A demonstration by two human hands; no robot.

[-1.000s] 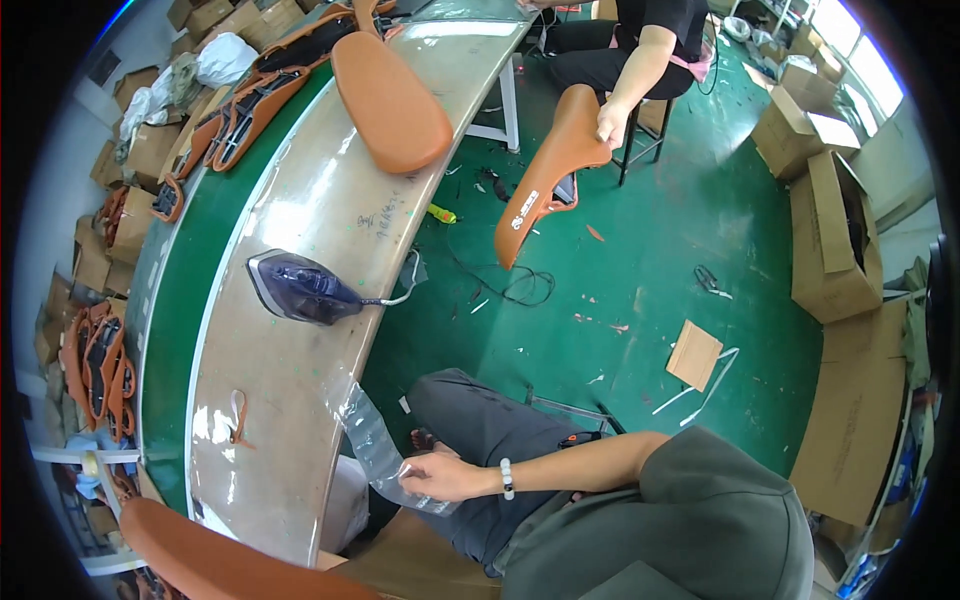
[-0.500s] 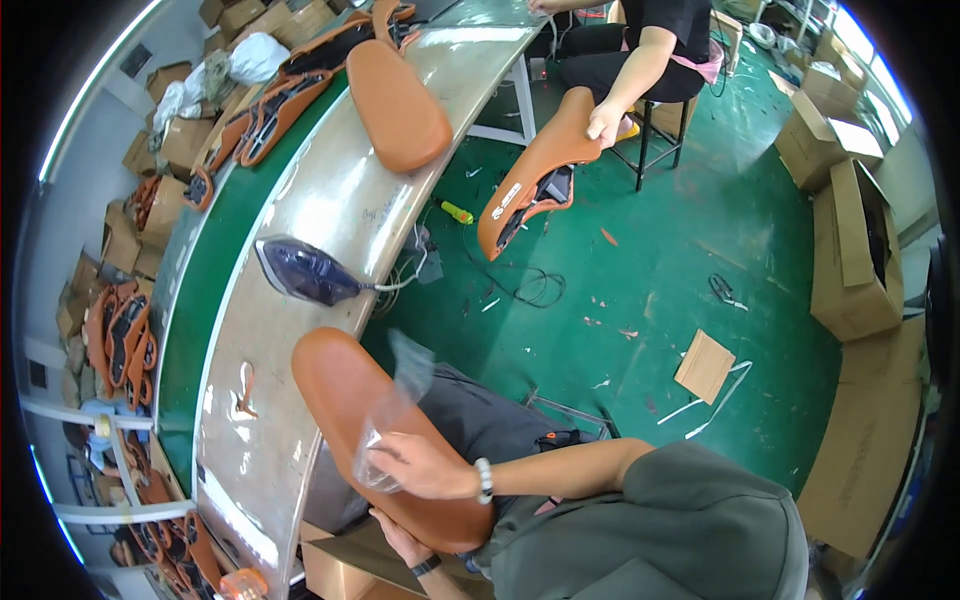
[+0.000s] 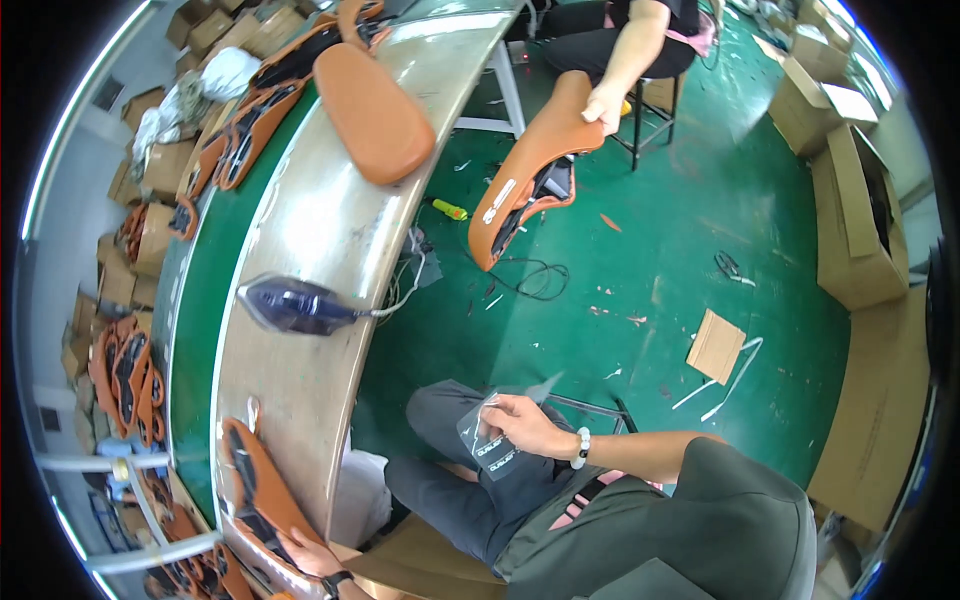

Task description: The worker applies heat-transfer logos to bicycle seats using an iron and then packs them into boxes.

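My left hand (image 3: pixel 310 553) grips the near edge of a brown padded vehicle seat (image 3: pixel 262 470), which lies tilted at the near end of the metal-topped table (image 3: pixel 300 400). Part of its black underside faces up. Above my lap, my right hand (image 3: pixel 528 425) pinches a clear plastic film (image 3: pixel 490 440) with white print on it. Farther up the table, a dark blue clothes iron (image 3: pixel 300 305) rests with its cord running off the edge. Beyond it lies another brown seat (image 3: pixel 378 115), smooth top up.
A co-worker's hand (image 3: pixel 604 105) holds a brown seat (image 3: pixel 530 175) with white print. Several seats (image 3: pixel 125 375) are piled left of the table. Cardboard boxes (image 3: pixel 855 225) line the right side. A flat cardboard piece (image 3: pixel 716 346), a cable (image 3: pixel 540 283) and scraps lie on the green floor.
My left hand has moved the seat from my lap leftward onto the table. My right hand has moved right with the film, away from the seat. The view has shifted slightly.
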